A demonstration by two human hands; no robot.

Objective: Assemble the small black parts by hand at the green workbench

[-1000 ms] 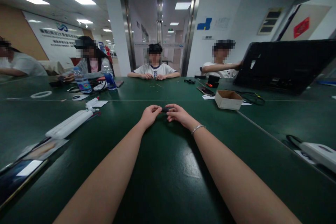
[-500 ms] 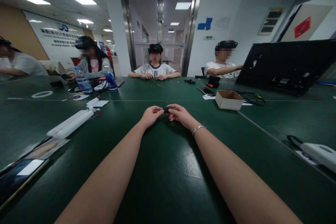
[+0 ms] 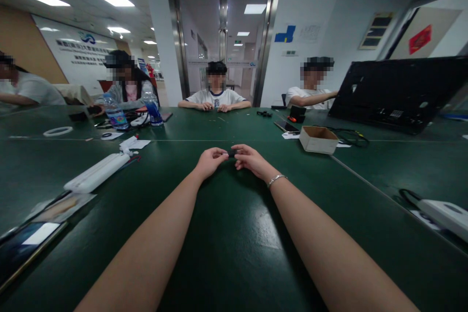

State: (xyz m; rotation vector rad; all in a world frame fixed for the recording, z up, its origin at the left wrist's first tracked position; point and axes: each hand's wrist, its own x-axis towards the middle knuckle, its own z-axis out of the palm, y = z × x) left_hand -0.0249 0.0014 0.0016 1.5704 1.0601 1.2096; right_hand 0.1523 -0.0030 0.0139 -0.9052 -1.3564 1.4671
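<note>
"Barely shifted since earlier: left hand (image 3: pixel 211 162) and right hand (image 3: pixel 253 161). Doing what?"

"Pinching one small black piece (image 3: pixel 231 154) between them, over the tabletop (image 3: pixel 226 234), short of its far edge. Right of them, a box (image 3: pixel 317 143); at that edge, a person (image 3: pixel 228 97)."

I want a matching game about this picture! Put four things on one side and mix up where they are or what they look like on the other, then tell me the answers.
Things:
1. black piece
2. bracelet
3. box
4. table

Clues:
A. green
B. around the right wrist
C. held by the left hand and right hand
D. open at the top

Pairs: 1-C, 2-B, 3-D, 4-A
</note>
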